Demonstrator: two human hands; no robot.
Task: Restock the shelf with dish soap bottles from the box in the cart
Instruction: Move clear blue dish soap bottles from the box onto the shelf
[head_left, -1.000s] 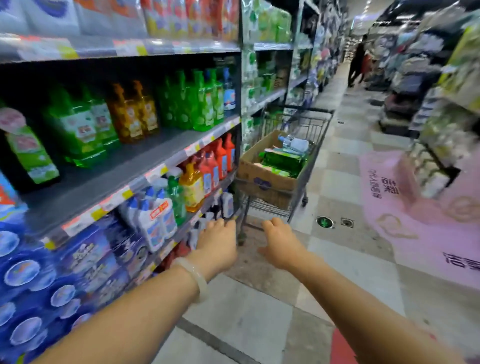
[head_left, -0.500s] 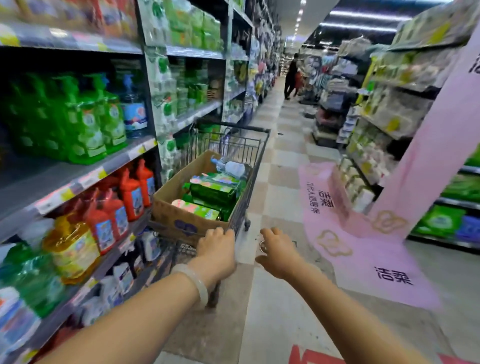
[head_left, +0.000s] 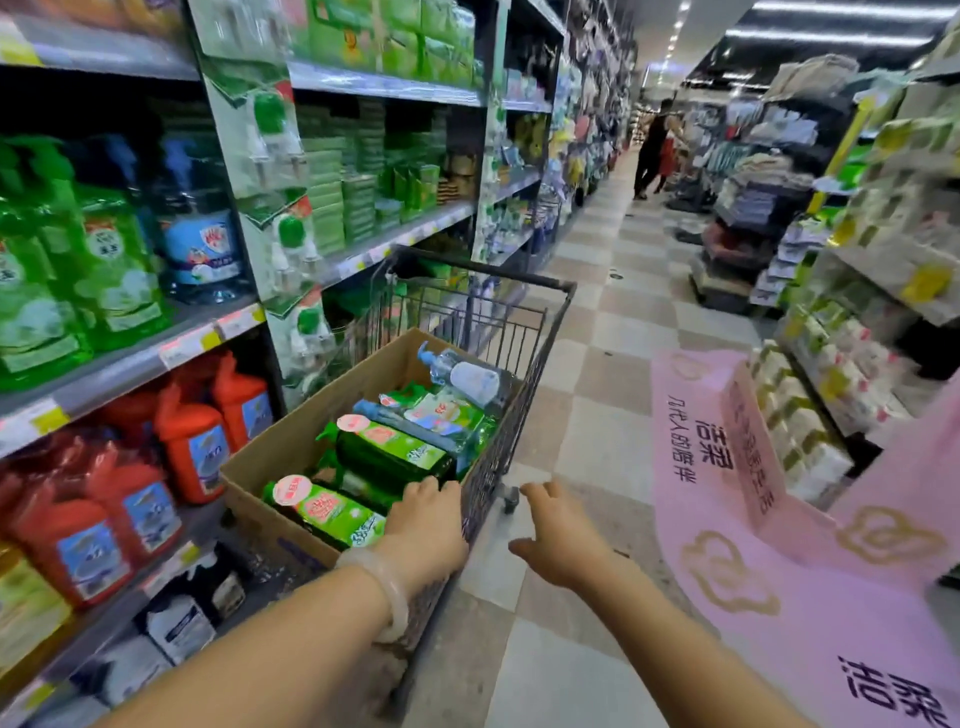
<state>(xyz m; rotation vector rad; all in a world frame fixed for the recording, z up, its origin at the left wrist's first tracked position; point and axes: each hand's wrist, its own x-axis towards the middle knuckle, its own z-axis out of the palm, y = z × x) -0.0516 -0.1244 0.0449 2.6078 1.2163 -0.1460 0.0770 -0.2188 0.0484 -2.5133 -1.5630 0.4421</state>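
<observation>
Bottles (head_left: 384, 457) in box (head_left: 291, 447), beneath left grip (head_left: 423, 512)

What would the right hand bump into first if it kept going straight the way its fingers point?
Probably the cart: the right hand points up-left toward its near corner, by the small wheel. Depth is unclear.

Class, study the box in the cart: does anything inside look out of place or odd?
Yes. One clear bottle with a blue pump lies tilted at the far end of the cardboard box, atop green dish soap bottles lying flat.
</observation>
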